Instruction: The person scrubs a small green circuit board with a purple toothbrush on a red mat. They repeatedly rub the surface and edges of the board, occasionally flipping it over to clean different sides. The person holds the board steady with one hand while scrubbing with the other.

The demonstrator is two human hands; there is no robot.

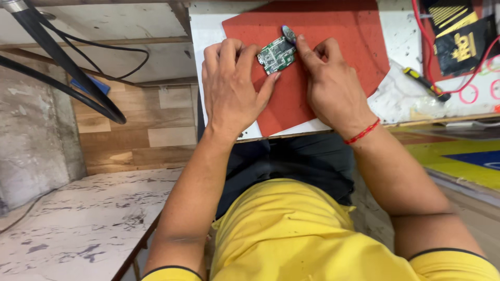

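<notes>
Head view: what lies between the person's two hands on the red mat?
In the head view, a small green circuit board lies between the left hand and right hand, touched by fingers of both, over the red mat.

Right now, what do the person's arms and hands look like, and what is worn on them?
Both arms are bare from the short sleeves down. The sleeves are yellow with a dark edge band. The right hand has a thin red thread bracelet at the wrist. The left hand wears nothing: no glove, ring or watch shows.
</notes>
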